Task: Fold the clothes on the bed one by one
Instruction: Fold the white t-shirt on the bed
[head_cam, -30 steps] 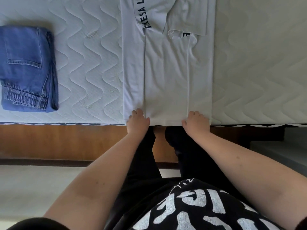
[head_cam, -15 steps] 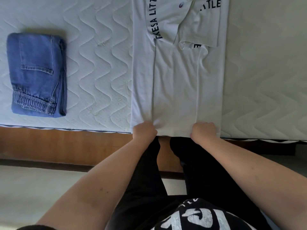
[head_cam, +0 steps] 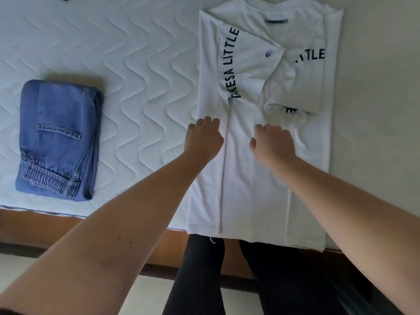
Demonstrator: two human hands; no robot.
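The white shirt [head_cam: 254,178] is lying flat on the mattress [head_cam: 141,64], folded into a long narrow strip with both sides turned in. Its long axis is running away from the person: the collar end is pointing toward the far side of the bed, and the hem is hanging just over the near edge, above the person's dark trousers [head_cam: 200,280]. The sleeves are lying crossed over the upper part of the shirt, their black lettering showing.

The left hand [head_cam: 203,138] is sitting over the shirt's left fold, about halfway up the strip, knuckles up and fingers curled under; whether it is pinching cloth I cannot tell. The right hand [head_cam: 271,143] is hovering or resting over the middle of the shirt beside it, fingers likewise curled down, and its grip is just as unclear from here.

Well to the left of the shirt, the folded jeans [head_cam: 59,139] are lying on the mattress near its front edge. Below the shirt's hem, the wooden bed frame [head_cam: 45,226] is showing.
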